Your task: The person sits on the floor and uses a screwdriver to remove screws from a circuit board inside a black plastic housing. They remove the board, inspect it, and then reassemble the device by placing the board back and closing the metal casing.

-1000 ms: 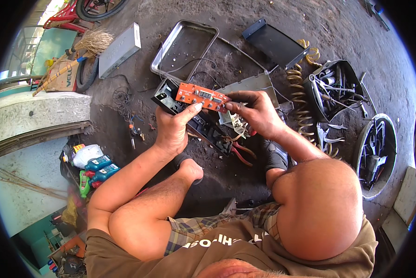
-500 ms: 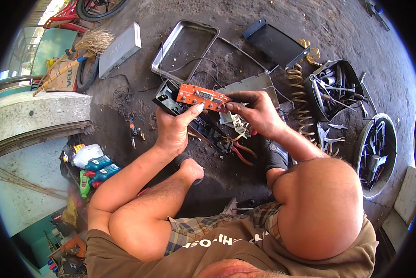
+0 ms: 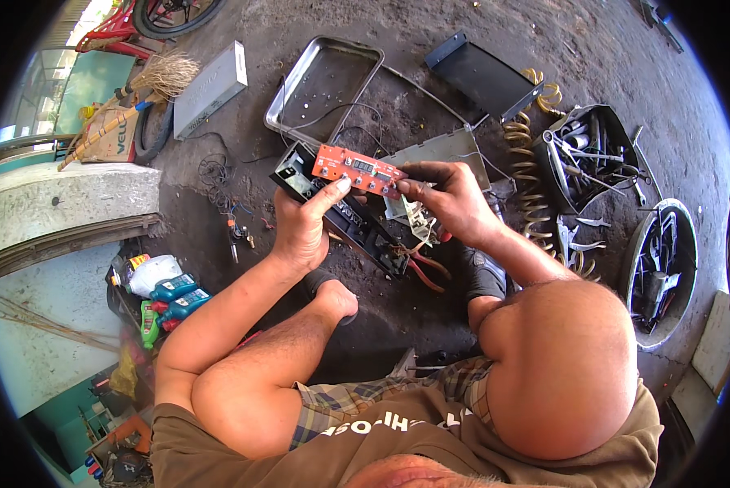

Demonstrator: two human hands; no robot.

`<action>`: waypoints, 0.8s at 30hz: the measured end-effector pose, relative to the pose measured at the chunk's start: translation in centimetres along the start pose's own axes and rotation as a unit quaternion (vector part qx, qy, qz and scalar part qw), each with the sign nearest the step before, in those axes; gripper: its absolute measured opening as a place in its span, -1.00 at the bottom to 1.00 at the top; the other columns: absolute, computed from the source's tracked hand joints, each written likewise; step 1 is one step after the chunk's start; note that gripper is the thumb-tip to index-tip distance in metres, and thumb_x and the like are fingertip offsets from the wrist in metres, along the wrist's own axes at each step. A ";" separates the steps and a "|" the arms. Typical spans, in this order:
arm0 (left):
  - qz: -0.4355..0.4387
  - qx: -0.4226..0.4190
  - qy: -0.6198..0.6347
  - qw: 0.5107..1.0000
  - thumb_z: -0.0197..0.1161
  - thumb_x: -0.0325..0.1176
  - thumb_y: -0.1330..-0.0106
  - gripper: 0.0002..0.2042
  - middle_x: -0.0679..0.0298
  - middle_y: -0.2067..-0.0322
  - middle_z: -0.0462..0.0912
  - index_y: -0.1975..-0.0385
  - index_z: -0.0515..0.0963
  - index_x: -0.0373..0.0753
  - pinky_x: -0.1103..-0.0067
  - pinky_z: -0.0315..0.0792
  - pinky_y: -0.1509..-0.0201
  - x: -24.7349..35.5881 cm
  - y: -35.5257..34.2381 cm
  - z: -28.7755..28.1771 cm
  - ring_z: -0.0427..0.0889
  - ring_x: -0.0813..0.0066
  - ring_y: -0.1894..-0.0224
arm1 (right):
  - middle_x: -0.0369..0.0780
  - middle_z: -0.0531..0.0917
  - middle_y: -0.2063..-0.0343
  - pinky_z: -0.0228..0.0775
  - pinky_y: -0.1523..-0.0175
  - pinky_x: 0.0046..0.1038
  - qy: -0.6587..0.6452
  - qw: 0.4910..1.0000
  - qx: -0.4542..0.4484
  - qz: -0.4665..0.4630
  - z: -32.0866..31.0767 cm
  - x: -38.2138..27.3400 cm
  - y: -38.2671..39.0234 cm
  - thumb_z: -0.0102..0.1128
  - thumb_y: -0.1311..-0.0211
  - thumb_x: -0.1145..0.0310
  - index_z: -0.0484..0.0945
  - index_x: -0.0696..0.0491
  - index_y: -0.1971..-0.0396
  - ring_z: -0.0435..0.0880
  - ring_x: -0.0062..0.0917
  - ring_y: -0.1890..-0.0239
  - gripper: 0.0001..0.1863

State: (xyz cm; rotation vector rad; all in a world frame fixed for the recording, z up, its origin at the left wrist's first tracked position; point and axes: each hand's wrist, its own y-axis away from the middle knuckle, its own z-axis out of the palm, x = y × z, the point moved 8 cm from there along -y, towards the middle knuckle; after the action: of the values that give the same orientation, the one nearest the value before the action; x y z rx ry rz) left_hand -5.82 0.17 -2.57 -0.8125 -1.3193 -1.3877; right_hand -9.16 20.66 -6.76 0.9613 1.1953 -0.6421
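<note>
A red circuit board [image 3: 365,180] with a small digit display and a row of push buttons is up between my hands. My right hand [image 3: 456,202] is closed, pinching the board's right end between thumb and fingers. Wrapped round a long black plastic housing [image 3: 363,236], my left hand [image 3: 301,228] presses its thumb on the board's lower edge. Its other fingers are hidden behind the housing, which slants down to the right beneath the board. Just past its lower end lie red-handled pliers [image 3: 426,272].
Beyond my hands lie a metal tray [image 3: 275,110], a black metal cover [image 3: 479,77] and a silver case [image 3: 212,91]. At right are a coiled hose [image 3: 521,167], a black tool bin [image 3: 544,163] and a round tub [image 3: 690,268] of parts. Bottles [image 3: 184,302] stand at left.
My left thumb has slid slightly left along the board's lower edge. The board and housing have tilted a little; my right hand keeps its pinch.
</note>
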 end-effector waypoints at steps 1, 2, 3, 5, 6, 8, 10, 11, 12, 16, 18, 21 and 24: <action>-0.001 0.004 0.015 1.000 0.40 -0.59 -0.37 -0.80 0.18 0.20 0.80 0.05 0.65 -0.36 0.46 0.77 0.11 0.1 0.0 0.1 0.82 0.42 0.25 | -0.16 0.86 0.16 0.61 -0.10 -0.41 0.002 1.000 0.002 0.003 0.0 0.0 0.0 0.35 -0.48 0.36 0.72 0.28 -0.11 0.74 -0.62 0.11 -0.65; 0.001 0.007 0.012 1.000 0.40 -0.58 -0.37 -0.80 0.18 0.20 0.80 0.05 0.65 -0.36 0.46 0.77 0.11 0.1 0.0 0.0 0.82 0.42 0.25 | -0.16 0.86 0.17 0.61 -0.09 -0.41 0.008 1.000 -0.001 0.001 -0.1 0.0 0.0 0.35 -0.48 0.36 0.72 0.28 -0.11 0.73 -0.63 0.12 -0.65; 0.004 0.010 0.008 1.000 0.40 -0.57 -0.38 -0.81 0.18 0.20 0.80 0.05 0.65 -0.36 0.46 0.77 0.11 0.0 -0.1 -0.1 0.82 0.42 0.25 | -0.16 0.86 0.17 0.61 -0.09 -0.41 0.010 1.000 -0.001 -0.006 -0.1 0.0 -0.1 0.35 -0.48 0.36 0.72 0.28 -0.11 0.73 -0.63 0.13 -0.65; 0.005 0.012 0.006 1.000 0.40 -0.56 -0.38 -0.81 0.18 0.21 0.80 0.05 0.65 -0.36 0.46 0.77 0.11 -0.1 -0.2 -0.1 0.82 0.41 0.26 | -0.16 0.86 0.18 0.60 -0.08 -0.41 0.012 1.000 0.002 -0.025 -0.1 0.5 -0.3 0.35 -0.48 0.36 0.72 0.28 -0.10 0.72 -0.63 0.15 -0.65; 0.004 0.011 0.007 1.000 0.40 -0.56 -0.38 -0.81 0.19 0.21 0.80 0.05 0.65 -0.36 0.46 0.77 0.11 -0.1 -0.2 -0.1 0.82 0.41 0.26 | -0.16 0.85 0.18 0.60 -0.08 -0.41 0.011 0.999 0.005 -0.037 -0.1 0.7 -0.4 0.35 -0.48 0.36 0.72 0.28 -0.10 0.72 -0.63 0.15 -0.65; 0.003 0.009 0.009 1.000 0.39 -0.56 -0.38 -0.82 0.19 0.21 0.80 0.06 0.65 -0.36 0.46 0.77 0.12 -0.1 -0.3 -0.1 0.82 0.41 0.26 | -0.16 0.85 0.18 0.60 -0.08 -0.41 0.014 0.999 0.008 -0.036 -0.2 1.0 -0.5 0.35 -0.48 0.36 0.72 0.28 -0.10 0.72 -0.63 0.15 -0.65; 0.003 0.007 0.011 1.000 0.39 -0.57 -0.38 -0.82 0.18 0.21 0.80 0.06 0.65 -0.36 0.46 0.77 0.12 -0.1 -0.3 -0.2 0.82 0.41 0.26 | -0.16 0.85 0.18 0.60 -0.09 -0.41 0.010 0.999 0.009 -0.033 -0.1 1.1 -0.5 0.35 -0.47 0.36 0.72 0.28 -0.11 0.72 -0.63 0.15 -0.64; 0.002 0.009 0.009 1.000 0.39 -0.57 -0.38 -0.82 0.18 0.21 0.80 0.06 0.65 -0.36 0.46 0.77 0.12 -0.2 -0.3 -0.2 0.82 0.41 0.26 | -0.16 0.85 0.18 0.60 -0.09 -0.41 0.005 0.999 0.009 -0.030 -0.1 1.1 -0.5 0.35 -0.47 0.36 0.72 0.28 -0.11 0.72 -0.63 0.15 -0.64; 0.002 0.011 0.007 1.000 0.39 -0.57 -0.38 -0.81 0.18 0.21 0.80 0.06 0.65 -0.36 0.46 0.77 0.13 -0.3 -0.3 -0.3 0.82 0.41 0.26 | -0.15 0.85 0.18 0.59 -0.09 -0.41 0.000 1.000 0.009 -0.027 -0.1 1.2 -0.5 0.35 -0.47 0.36 0.72 0.28 -0.11 0.72 -0.62 0.14 -0.64; 0.009 0.016 0.011 1.000 0.38 -0.58 -0.38 -0.81 0.17 0.21 0.80 0.05 0.65 -0.37 0.46 0.77 0.13 -0.2 -0.2 -0.2 0.82 0.40 0.26 | -0.15 0.85 0.17 0.60 -0.10 -0.42 -0.002 0.999 0.006 -0.045 -0.1 1.3 -0.6 0.35 -0.47 0.36 0.73 0.28 -0.09 0.73 -0.62 0.13 -0.65; 0.004 0.013 0.007 1.000 0.38 -0.58 -0.37 -0.80 0.17 0.20 0.80 0.04 0.64 -0.37 0.46 0.77 0.14 -0.3 -0.3 -0.3 0.82 0.40 0.26 | -0.16 0.85 0.18 0.60 -0.09 -0.42 0.009 0.999 0.007 -0.046 -0.2 1.4 -0.6 0.35 -0.47 0.37 0.73 0.28 -0.07 0.72 -0.62 0.13 -0.67; 0.003 0.026 0.021 0.999 0.38 -0.59 -0.37 -0.79 0.17 0.19 0.80 0.03 0.64 -0.36 0.45 0.77 0.14 -0.2 -0.2 -0.5 0.82 0.39 0.25 | -0.16 0.85 0.20 0.59 -0.09 -0.41 -0.009 0.998 0.019 -0.052 -0.3 1.3 -0.5 0.36 -0.46 0.38 0.74 0.28 -0.03 0.72 -0.62 0.14 -0.69; 0.023 0.040 0.025 0.999 0.37 -0.60 -0.37 -0.78 0.17 0.17 0.79 0.02 0.63 -0.34 0.44 0.77 0.13 0.0 -0.5 -1.2 0.82 0.38 0.24 | -0.16 0.85 0.21 0.59 -0.08 -0.41 -0.010 0.998 0.026 -0.049 -0.4 0.8 -0.2 0.38 -0.44 0.38 0.74 0.27 -0.02 0.72 -0.62 0.14 -0.70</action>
State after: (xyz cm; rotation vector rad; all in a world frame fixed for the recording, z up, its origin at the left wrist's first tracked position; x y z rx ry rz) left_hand -6.09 -1.00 -2.91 -0.7445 -1.3008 -1.3022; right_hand -9.32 20.91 -7.62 0.9425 1.2189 -0.7610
